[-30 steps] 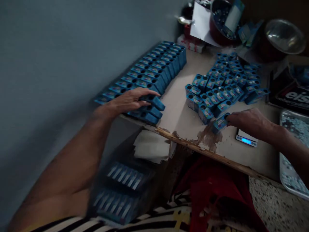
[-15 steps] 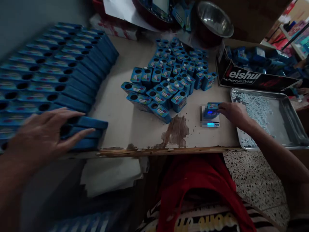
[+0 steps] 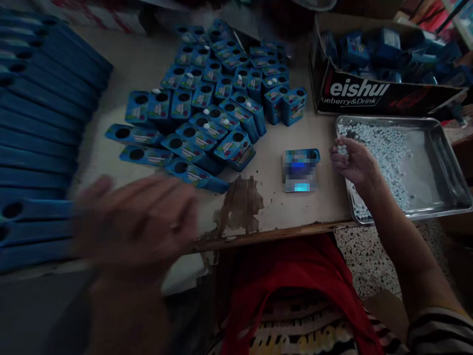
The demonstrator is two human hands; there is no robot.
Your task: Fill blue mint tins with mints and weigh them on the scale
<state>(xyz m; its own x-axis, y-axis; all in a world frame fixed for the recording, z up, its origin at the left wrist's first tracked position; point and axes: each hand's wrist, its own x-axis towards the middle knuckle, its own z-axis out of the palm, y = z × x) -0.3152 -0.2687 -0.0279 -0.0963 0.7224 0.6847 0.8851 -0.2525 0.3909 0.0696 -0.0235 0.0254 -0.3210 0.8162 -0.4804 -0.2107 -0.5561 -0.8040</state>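
Note:
My right hand [image 3: 356,162] is closed around several small white tablets [image 3: 343,152] at the left rim of a metal tray [image 3: 434,172]. Loose pale tablets [image 3: 391,143] lie along the tray's left side. To the left of that hand, a blue container [image 3: 313,155] rests on a small scale [image 3: 290,186] with a lit display; part of it is pixelated. Blurred by motion, my left hand [image 3: 136,222] is over the table's front edge, between stacked blue containers [image 3: 37,153] and a group of upright ones [image 3: 203,96]. Its fingers cannot be made out clearly.
A black printed carton [image 3: 354,96] full of blue containers stands behind the tray. White tablets sit on top of some upright containers. The wooden table edge [image 3: 266,234] is worn, with a bare brown patch [image 3: 240,204] in front of the group.
My left hand has left the stacked containers and moved right. My right hand has let go of the container on the scale and now holds tablets by the tray. The view has shifted.

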